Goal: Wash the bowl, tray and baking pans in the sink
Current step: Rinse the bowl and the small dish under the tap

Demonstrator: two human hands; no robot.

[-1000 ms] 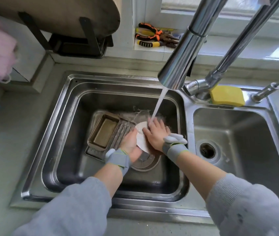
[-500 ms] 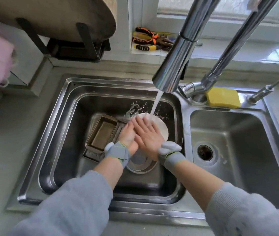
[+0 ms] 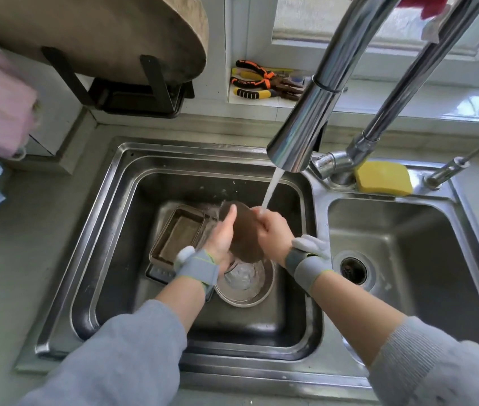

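**A:** From the head view, what have you got?

**Me:** The bowl (image 3: 245,232), tipped on edge over the left basin of the sink (image 3: 109,230), its brown outside turned up toward me. My left hand (image 3: 222,240) holds its left side, thumb laid up along the rim. My right hand (image 3: 272,234) has its fingers curled on the right edge, right where the stream from the tap (image 3: 305,118) lands.

**A:** How does it feel to handle?

**Me:** I'd judge it stiff and light enough to turn with two hands. Wet, it looks slick, and if it is ceramic a slip onto the steel could chip it. So I'd keep my hold on opposite rims, never on the smooth curved back.

**A:** And the rest of the washing?

**Me:** The loaf pan (image 3: 178,237) lies on the tray (image 3: 159,271) at the basin floor, just left of my left hand. The round pan (image 3: 245,284) sits below the bowl, with water pooled in it. Those look rigid metal with thin edges; I'd take the loaf pan by its rim, the tray by a long side.

**A:** Anything useful nearby?

**Me:** A yellow sponge (image 3: 383,178) on the ledge behind the right basin, well apart from my hands.
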